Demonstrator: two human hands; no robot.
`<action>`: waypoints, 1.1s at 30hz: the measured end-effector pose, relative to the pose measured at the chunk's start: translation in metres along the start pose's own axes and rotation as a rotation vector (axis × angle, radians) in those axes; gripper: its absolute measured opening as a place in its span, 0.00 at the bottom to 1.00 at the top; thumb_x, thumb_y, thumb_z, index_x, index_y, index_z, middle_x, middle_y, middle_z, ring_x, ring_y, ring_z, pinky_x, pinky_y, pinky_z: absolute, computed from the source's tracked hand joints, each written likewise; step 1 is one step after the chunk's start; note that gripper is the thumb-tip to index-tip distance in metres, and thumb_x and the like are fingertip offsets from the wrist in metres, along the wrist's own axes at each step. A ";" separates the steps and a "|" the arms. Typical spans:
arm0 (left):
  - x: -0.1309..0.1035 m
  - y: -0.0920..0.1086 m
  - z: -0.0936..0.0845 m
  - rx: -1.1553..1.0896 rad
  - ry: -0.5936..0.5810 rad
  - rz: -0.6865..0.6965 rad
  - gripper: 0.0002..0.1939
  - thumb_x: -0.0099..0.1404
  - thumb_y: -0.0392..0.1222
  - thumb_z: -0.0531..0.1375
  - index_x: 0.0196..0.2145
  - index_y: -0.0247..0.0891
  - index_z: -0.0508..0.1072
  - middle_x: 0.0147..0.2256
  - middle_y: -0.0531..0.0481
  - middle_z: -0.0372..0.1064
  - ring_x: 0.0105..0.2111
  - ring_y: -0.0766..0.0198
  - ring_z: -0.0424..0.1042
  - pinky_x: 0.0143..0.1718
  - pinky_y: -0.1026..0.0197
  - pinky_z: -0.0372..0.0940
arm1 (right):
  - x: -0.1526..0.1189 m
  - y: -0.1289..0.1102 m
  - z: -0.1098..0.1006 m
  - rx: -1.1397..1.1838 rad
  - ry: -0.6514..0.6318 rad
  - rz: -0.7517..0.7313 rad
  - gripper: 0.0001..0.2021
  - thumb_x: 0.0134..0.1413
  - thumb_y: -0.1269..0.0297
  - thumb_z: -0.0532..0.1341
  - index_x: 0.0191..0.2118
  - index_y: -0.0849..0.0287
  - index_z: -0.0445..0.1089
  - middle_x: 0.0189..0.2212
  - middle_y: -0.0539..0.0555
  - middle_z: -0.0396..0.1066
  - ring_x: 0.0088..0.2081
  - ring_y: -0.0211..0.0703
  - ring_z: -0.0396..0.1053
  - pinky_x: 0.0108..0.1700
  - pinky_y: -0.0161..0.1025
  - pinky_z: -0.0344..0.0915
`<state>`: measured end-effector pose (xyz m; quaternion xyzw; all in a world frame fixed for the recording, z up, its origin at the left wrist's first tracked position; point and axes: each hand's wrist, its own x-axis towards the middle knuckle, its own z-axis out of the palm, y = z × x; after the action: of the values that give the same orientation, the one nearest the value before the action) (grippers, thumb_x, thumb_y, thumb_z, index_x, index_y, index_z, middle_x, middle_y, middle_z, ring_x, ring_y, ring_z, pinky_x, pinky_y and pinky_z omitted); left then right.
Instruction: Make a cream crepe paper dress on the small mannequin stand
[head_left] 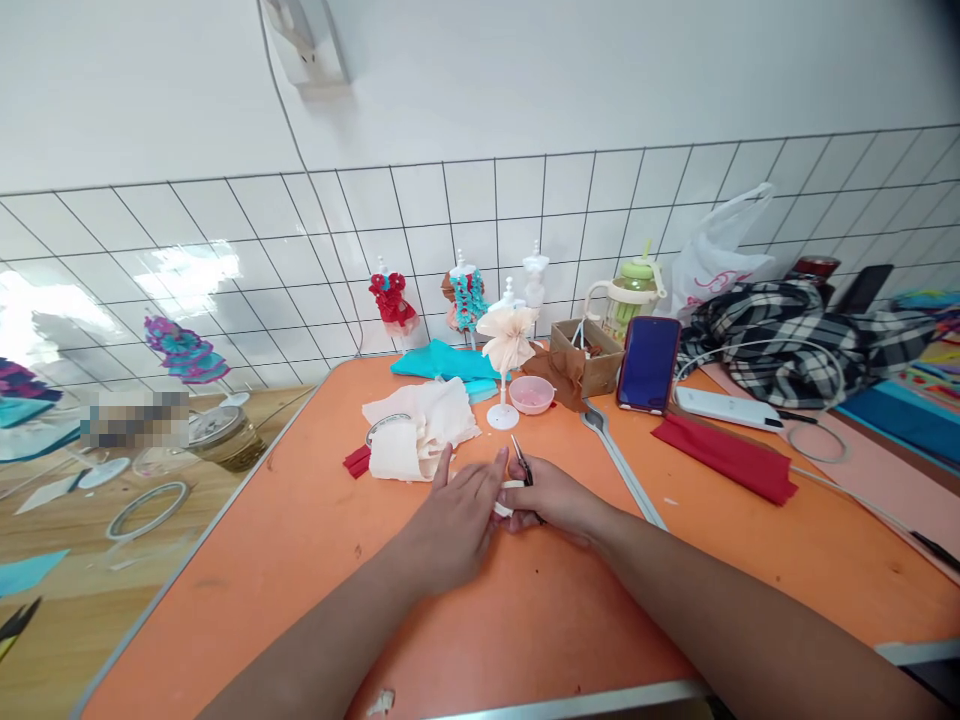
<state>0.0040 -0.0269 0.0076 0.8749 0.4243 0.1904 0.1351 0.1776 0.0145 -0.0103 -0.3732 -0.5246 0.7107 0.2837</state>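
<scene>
Both of my hands meet over the orange table (300, 560). My right hand (544, 495) is closed around dark-handled scissors (528, 474), whose tips point up and away, and a small white piece (504, 505) shows by its fingers. Against that piece rests my left hand (461, 515), its fingers stretched forward and slightly apart; nothing can be seen gripped in it. Just beyond my left hand lies crumpled cream fabric (424, 425). Behind my hands a small white dress stand (502, 415) carries gathered cream cloth (508, 338).
A pink bowl (532, 394), cardboard box (592, 360), upright phone (649, 362) and green-lidded bottle (634, 295) stand behind. Metal tweezers (622, 465) and red cloth (727, 458) lie to the right. Turquoise cloth (442, 362) and several decorated stands are near the tiled wall.
</scene>
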 end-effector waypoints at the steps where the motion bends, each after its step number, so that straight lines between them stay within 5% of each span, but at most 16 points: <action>1: -0.001 -0.002 0.005 -0.016 -0.040 -0.025 0.36 0.60 0.32 0.51 0.64 0.40 0.47 0.46 0.40 0.68 0.48 0.49 0.64 0.57 0.39 0.38 | 0.000 -0.001 -0.001 -0.059 0.004 -0.009 0.20 0.42 0.60 0.65 0.30 0.55 0.50 0.21 0.43 0.67 0.18 0.34 0.67 0.25 0.33 0.66; 4: -0.001 -0.008 0.012 -0.156 -0.070 -0.124 0.27 0.61 0.36 0.52 0.59 0.41 0.60 0.34 0.44 0.70 0.36 0.53 0.66 0.48 0.46 0.53 | 0.000 -0.008 -0.009 -0.220 0.046 -0.022 0.18 0.45 0.58 0.63 0.29 0.55 0.50 0.19 0.45 0.67 0.15 0.33 0.64 0.19 0.31 0.60; 7: 0.001 -0.009 0.007 -0.416 0.001 -0.271 0.19 0.67 0.43 0.48 0.54 0.44 0.66 0.34 0.47 0.68 0.38 0.55 0.65 0.47 0.51 0.55 | 0.001 -0.015 -0.017 -0.143 0.196 -0.137 0.20 0.48 0.52 0.61 0.27 0.56 0.49 0.20 0.44 0.65 0.14 0.29 0.57 0.17 0.29 0.54; 9: 0.004 -0.008 0.003 -0.608 0.075 -0.373 0.23 0.68 0.48 0.46 0.59 0.43 0.60 0.36 0.48 0.67 0.40 0.57 0.64 0.48 0.53 0.56 | 0.000 -0.017 -0.019 -0.022 0.249 -0.165 0.20 0.48 0.48 0.61 0.28 0.57 0.52 0.18 0.41 0.57 0.14 0.26 0.49 0.16 0.27 0.46; 12: 0.006 -0.006 0.002 -0.794 0.164 -0.426 0.31 0.68 0.52 0.46 0.65 0.41 0.45 0.41 0.46 0.67 0.42 0.58 0.63 0.49 0.53 0.56 | -0.003 -0.014 -0.011 0.048 0.060 -0.090 0.21 0.44 0.46 0.64 0.33 0.58 0.59 0.19 0.40 0.50 0.16 0.26 0.42 0.16 0.28 0.39; 15: 0.005 -0.002 0.006 -0.771 0.140 -0.363 0.34 0.68 0.51 0.46 0.66 0.41 0.36 0.47 0.44 0.66 0.44 0.58 0.65 0.50 0.54 0.57 | -0.006 -0.009 0.007 -0.018 -0.068 -0.213 0.23 0.37 0.50 0.69 0.35 0.59 0.63 0.23 0.44 0.57 0.21 0.29 0.52 0.21 0.29 0.50; 20: 0.003 0.008 0.011 -0.459 0.067 -0.244 0.35 0.69 0.46 0.44 0.65 0.38 0.26 0.45 0.40 0.67 0.45 0.54 0.64 0.47 0.52 0.58 | -0.011 -0.008 0.024 -0.033 0.115 -0.287 0.22 0.35 0.57 0.71 0.38 0.59 0.67 0.32 0.50 0.69 0.35 0.40 0.66 0.37 0.36 0.63; 25: 0.006 0.017 0.005 -0.408 0.027 -0.327 0.33 0.69 0.47 0.45 0.66 0.39 0.32 0.37 0.44 0.68 0.37 0.56 0.66 0.42 0.53 0.60 | -0.012 -0.013 0.015 -0.159 0.323 -0.222 0.14 0.41 0.57 0.66 0.33 0.61 0.69 0.22 0.47 0.64 0.23 0.35 0.60 0.25 0.33 0.58; 27: 0.007 0.019 0.002 -0.483 0.024 -0.331 0.30 0.69 0.48 0.46 0.64 0.41 0.41 0.36 0.46 0.67 0.37 0.58 0.65 0.41 0.56 0.60 | -0.012 -0.015 0.011 -0.183 0.344 -0.229 0.14 0.42 0.56 0.66 0.32 0.61 0.69 0.20 0.46 0.62 0.21 0.33 0.56 0.22 0.32 0.55; 30: 0.008 0.017 -0.001 -0.591 0.048 -0.317 0.18 0.69 0.50 0.44 0.49 0.40 0.64 0.34 0.49 0.64 0.35 0.62 0.62 0.38 0.61 0.59 | -0.013 -0.017 0.008 -0.205 0.346 -0.236 0.13 0.43 0.56 0.65 0.32 0.61 0.70 0.19 0.47 0.63 0.20 0.32 0.54 0.21 0.32 0.52; 33: 0.010 0.012 -0.005 -0.653 0.019 -0.314 0.19 0.69 0.52 0.43 0.34 0.39 0.66 0.30 0.52 0.60 0.31 0.65 0.59 0.35 0.63 0.57 | -0.014 -0.017 0.007 -0.217 0.299 -0.236 0.12 0.43 0.57 0.65 0.31 0.61 0.70 0.20 0.48 0.66 0.19 0.31 0.55 0.20 0.32 0.52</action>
<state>0.0161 -0.0257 0.0188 0.7081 0.4714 0.3010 0.4310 0.1798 0.0044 0.0110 -0.4388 -0.5900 0.5487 0.3978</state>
